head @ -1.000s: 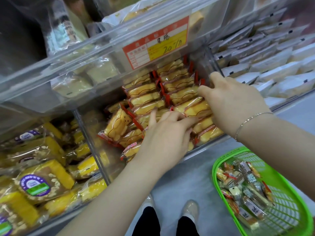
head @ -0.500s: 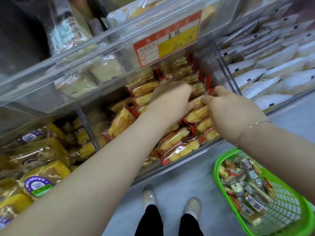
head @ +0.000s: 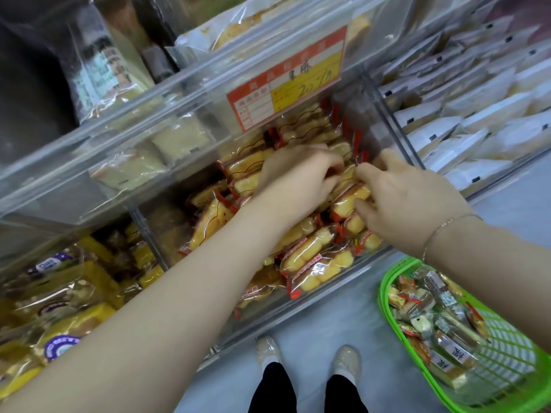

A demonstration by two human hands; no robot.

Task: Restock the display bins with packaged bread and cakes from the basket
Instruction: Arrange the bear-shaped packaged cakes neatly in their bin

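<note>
A pale grey floor (head: 322, 317) is seen at 6 o'clock, lit evenly and faintly glossy. Clear plastic shelving (head: 125, 162) is set in tiers from 9 to 3 o'clock, with an upper tier overhanging the lower. A red and yellow price label (head: 286, 81) is fixed at 12 o'clock. A dark surface (head: 26, 93) is seen at 10 o'clock.

Red-and-yellow price label (head: 286, 81) on the upper bin's front; pale shoes (head: 347, 360) on grey floor (head: 328, 317).
</note>
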